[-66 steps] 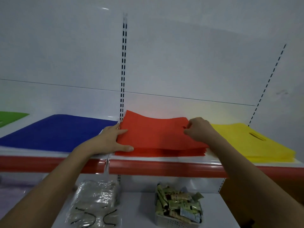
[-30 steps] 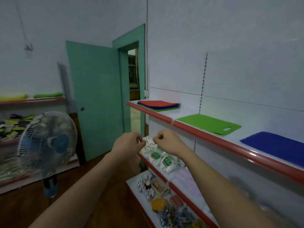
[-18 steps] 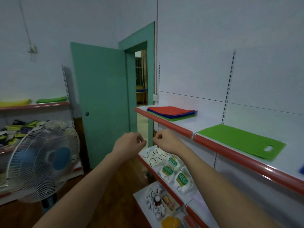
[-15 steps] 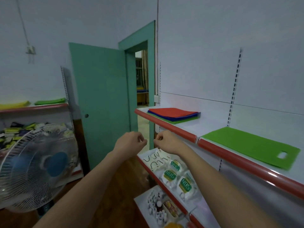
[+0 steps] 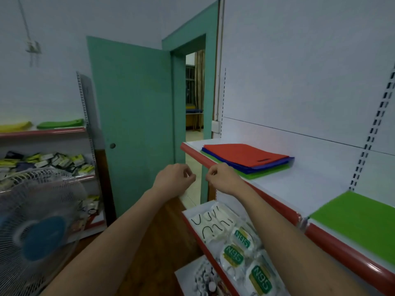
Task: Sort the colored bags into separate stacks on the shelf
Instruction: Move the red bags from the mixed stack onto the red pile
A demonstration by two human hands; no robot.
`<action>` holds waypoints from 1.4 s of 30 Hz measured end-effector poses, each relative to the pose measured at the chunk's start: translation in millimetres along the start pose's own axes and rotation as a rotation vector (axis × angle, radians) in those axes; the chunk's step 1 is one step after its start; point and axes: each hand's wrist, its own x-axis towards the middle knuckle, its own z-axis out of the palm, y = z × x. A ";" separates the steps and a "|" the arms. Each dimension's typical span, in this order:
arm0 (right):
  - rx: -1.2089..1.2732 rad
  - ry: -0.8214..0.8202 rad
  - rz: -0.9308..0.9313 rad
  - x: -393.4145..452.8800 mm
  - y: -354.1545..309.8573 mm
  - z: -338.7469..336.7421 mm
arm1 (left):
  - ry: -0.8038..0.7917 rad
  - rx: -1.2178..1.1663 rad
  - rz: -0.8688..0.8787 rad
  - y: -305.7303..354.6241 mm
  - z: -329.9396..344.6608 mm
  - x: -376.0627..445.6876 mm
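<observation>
Mixed pile (image 5: 248,160) (red on top, blue, green under) sits at far end of shelf (image 5: 299,184), w/ a sorted green bag (image 5: 354,216) nearer, apart from it. Prob the unsorted source. Left hand (image 5: 174,180) and right hand (image 5: 222,178) are both empty, fingers curled narrow, raised in front of shelf edge, close together, likely staged to grab the top red bag next.

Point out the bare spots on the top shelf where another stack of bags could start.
The white shelf top is bare between the mixed pile, red over blue over green, and the green bag lying alone to its right. A narrower strip runs behind the pile against the wall. The lower shelf, packed with mask packets, is crowded.
</observation>
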 end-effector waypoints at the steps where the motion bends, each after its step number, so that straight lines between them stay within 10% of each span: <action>1: 0.001 0.001 -0.001 12.7 0.7 5.2 | 0.004 -0.007 0.002 -8.3 3.2 12.8; 11: 0.067 0.133 0.078 138.0 3.6 54.6 | 0.028 -0.129 0.151 -94.4 37.7 138.1; 25: -0.026 0.996 0.339 155.0 62.3 13.1 | -0.047 -0.922 0.152 -100.7 110.1 292.0; 42: -0.022 1.110 0.763 135.8 132.9 -3.6 | -0.266 -0.399 0.385 -60.3 186.6 379.3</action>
